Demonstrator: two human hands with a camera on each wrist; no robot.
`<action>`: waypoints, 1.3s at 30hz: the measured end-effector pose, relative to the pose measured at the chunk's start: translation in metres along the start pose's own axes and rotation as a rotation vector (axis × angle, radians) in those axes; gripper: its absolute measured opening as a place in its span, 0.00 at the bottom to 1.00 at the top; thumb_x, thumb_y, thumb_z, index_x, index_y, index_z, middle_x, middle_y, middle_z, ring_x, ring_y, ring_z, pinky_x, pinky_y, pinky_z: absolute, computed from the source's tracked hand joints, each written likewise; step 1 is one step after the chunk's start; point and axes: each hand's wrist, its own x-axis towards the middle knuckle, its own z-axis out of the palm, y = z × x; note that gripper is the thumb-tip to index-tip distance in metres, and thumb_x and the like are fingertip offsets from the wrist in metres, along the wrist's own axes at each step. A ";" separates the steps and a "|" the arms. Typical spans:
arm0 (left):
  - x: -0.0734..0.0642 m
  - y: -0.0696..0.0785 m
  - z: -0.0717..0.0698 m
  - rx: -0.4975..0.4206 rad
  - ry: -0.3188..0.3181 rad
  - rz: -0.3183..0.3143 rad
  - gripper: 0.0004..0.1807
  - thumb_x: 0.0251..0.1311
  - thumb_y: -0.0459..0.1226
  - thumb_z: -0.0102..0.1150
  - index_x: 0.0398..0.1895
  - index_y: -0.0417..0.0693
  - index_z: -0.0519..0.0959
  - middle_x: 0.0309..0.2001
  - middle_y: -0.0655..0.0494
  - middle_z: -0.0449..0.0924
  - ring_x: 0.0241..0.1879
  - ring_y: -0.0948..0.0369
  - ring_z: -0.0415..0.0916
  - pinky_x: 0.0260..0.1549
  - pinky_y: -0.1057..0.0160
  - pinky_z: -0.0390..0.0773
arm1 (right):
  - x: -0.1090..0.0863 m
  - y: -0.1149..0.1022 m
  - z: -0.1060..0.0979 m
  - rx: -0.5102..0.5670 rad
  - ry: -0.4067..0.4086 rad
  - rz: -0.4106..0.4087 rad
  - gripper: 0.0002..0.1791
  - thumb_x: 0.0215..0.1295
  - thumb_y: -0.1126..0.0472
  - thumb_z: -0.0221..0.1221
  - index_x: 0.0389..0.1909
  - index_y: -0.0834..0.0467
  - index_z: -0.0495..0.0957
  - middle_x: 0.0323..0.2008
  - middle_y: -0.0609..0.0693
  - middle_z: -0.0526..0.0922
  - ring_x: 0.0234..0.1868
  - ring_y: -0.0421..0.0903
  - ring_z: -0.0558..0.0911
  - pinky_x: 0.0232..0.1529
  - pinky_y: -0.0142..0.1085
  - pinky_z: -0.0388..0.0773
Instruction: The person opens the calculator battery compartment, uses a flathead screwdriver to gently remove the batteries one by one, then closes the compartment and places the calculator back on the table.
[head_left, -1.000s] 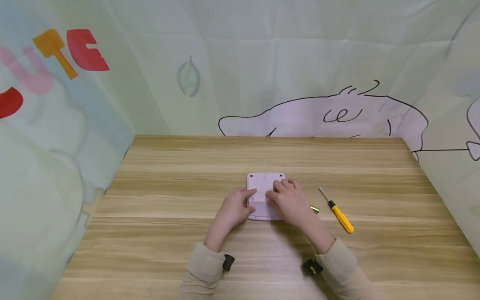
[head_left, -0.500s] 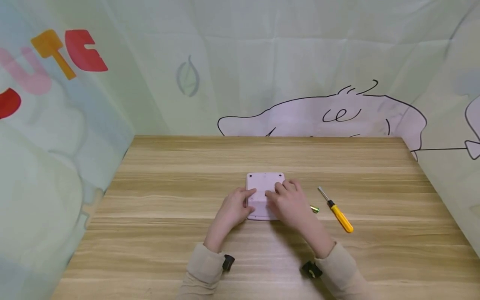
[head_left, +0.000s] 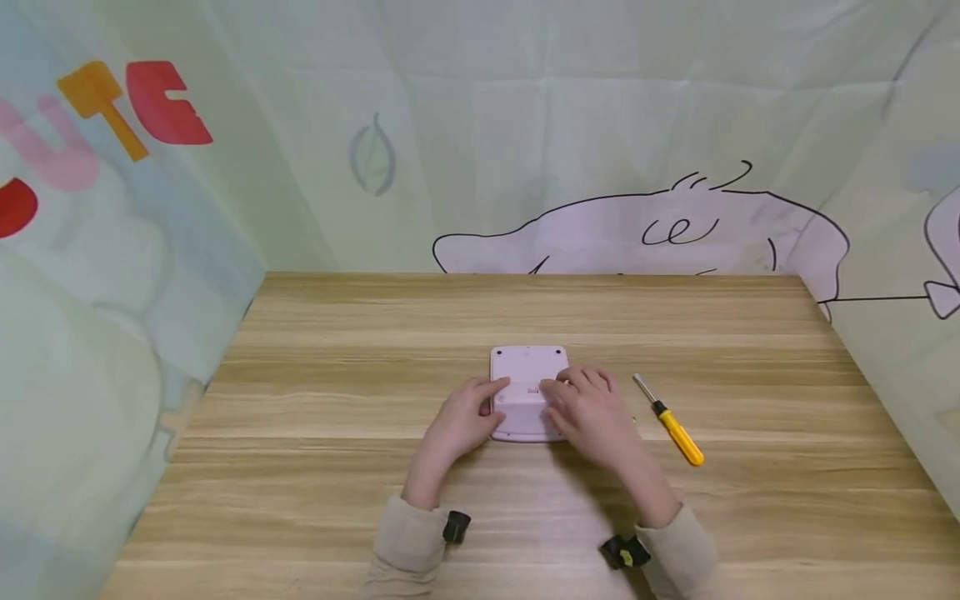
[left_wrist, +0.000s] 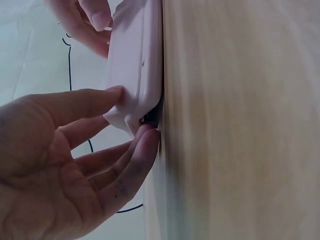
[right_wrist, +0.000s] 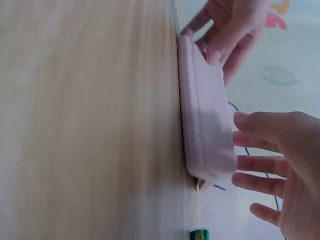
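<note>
A pale pink, rounded device (head_left: 525, 367), like a desk calculator, lies with its screwed back upward on the table. My left hand (head_left: 457, 418) grips its left side; in the left wrist view the thumb lies on the back and fingertips are tucked at the lower edge. On the right half of the back rests my right hand (head_left: 592, 412), its fingers loosely spread in the right wrist view. Small reddish marks show beside its index fingertip. A green battery (right_wrist: 199, 234) lies on the table to the right, mostly hidden by my right hand in the head view.
A screwdriver (head_left: 678, 433) with a yellow handle lies right of the device, tip pointing away. The wood-grain table (head_left: 337, 358) ends at a printed cloth backdrop (head_left: 480, 167) behind and at both sides. A dark wrist mount (head_left: 624, 552) sits at my right cuff.
My right hand has slid slightly right, its curled fingers loosening and baring the reddish marks on the back. It now covers most of the battery. My left hand keeps its hold.
</note>
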 end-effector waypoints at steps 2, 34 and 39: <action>0.000 -0.002 0.000 0.000 -0.002 0.010 0.27 0.60 0.35 0.61 0.65 0.49 0.72 0.64 0.39 0.70 0.60 0.44 0.71 0.59 0.44 0.72 | -0.001 0.003 -0.002 0.018 -0.004 0.013 0.19 0.61 0.52 0.63 0.53 0.50 0.80 0.50 0.51 0.81 0.56 0.53 0.76 0.63 0.56 0.66; 0.007 -0.010 -0.006 -0.001 0.012 0.079 0.26 0.56 0.27 0.56 0.61 0.44 0.75 0.53 0.44 0.78 0.38 0.57 0.73 0.39 0.61 0.75 | -0.005 0.028 -0.002 0.059 -0.008 -0.038 0.23 0.57 0.71 0.58 0.54 0.53 0.79 0.54 0.54 0.81 0.57 0.54 0.76 0.61 0.53 0.68; 0.007 -0.008 -0.004 0.070 0.018 0.076 0.26 0.58 0.27 0.55 0.62 0.45 0.74 0.55 0.42 0.77 0.42 0.55 0.75 0.43 0.57 0.78 | -0.005 0.027 -0.001 0.033 -0.006 -0.039 0.23 0.57 0.69 0.59 0.54 0.53 0.79 0.54 0.53 0.81 0.57 0.53 0.77 0.62 0.52 0.69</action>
